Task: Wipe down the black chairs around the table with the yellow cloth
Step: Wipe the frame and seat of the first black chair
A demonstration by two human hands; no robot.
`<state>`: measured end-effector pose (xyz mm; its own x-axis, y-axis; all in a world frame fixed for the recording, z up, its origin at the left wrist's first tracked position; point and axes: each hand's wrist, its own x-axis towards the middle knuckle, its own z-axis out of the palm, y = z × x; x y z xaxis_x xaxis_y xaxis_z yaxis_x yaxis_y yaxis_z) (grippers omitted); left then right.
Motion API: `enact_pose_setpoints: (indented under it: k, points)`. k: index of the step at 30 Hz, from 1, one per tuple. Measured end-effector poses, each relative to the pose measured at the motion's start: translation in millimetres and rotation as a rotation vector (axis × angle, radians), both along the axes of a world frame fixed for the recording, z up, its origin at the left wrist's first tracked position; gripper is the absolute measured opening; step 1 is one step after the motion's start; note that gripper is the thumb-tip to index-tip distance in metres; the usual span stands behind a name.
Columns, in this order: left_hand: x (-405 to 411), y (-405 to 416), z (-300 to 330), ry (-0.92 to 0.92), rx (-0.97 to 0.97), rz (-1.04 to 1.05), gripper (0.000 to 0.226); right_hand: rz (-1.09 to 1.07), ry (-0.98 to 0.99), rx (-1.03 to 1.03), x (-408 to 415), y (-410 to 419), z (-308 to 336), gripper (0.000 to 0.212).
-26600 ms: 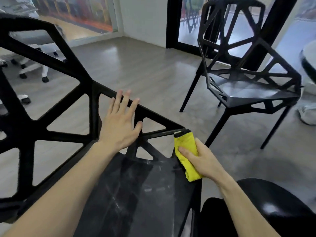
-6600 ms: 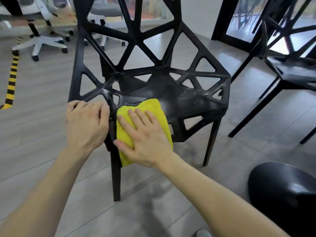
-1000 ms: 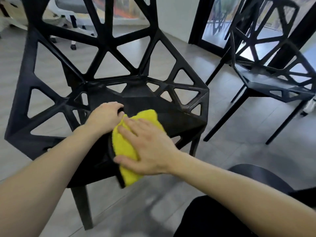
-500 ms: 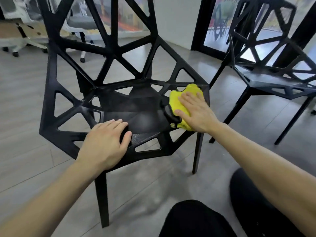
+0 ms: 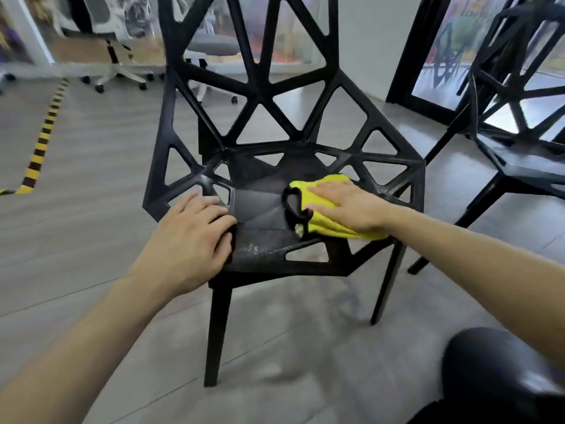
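A black chair [image 5: 269, 166] with a lattice of triangular holes stands in front of me, its seat facing me. The yellow cloth [image 5: 324, 206] lies on the right half of the seat. My right hand [image 5: 348, 206] presses flat on it with straight fingers. My left hand [image 5: 189, 243] rests on the seat's front left corner, fingers bent over the edge. A second black chair [image 5: 519, 142] of the same kind stands to the right.
White office chairs [image 5: 110, 56] on castors stand at the back left. Yellow-and-black tape [image 5: 42, 139] runs along the grey wooden floor at the left. A dark glossy rounded object [image 5: 489, 362] sits at the bottom right. Glass panels in black frames stand behind the second chair.
My right hand and the cloth have slid from the seat's right rim in toward the seat. My left hand has stayed on the front left corner. The view has shifted slightly.
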<state>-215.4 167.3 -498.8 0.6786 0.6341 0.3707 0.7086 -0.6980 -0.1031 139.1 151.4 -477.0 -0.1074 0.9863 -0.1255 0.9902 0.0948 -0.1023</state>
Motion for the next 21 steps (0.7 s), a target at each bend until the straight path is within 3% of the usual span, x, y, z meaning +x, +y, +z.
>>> enact_pose_setpoints:
  k: [3, 5, 10, 12, 14, 17, 21]
  points:
    - [-38, 6, 2, 0.043, 0.027, 0.138, 0.055, -0.215, -0.154, -0.112, 25, 66, 2, 0.085]
    - [-51, 7, 1, 0.006, 0.014, 0.185, 0.063, -0.256, -0.204, -0.120, -6, 87, -4, 0.092]
    - [-50, 11, -3, -0.119, 0.035, 0.135, 0.055, 0.315, -0.008, -0.045, -136, 15, 0, 0.090]
    - [-46, 11, -6, -0.174, 0.054, 0.134, 0.052, 0.445, 0.046, 0.036, -147, -15, 3, 0.095]
    - [-43, 12, -6, -0.214, 0.068, 0.131, 0.051, 0.474, 0.089, -0.015, -136, -15, 3, 0.096]
    - [-41, 13, -6, -0.222, 0.075, 0.130, 0.052, 0.348, 0.142, -0.178, -101, 34, 8, 0.094]
    - [-41, 13, -6, -0.210, 0.062, 0.135, 0.054, -0.103, -0.085, -0.108, -44, 134, -9, 0.109]
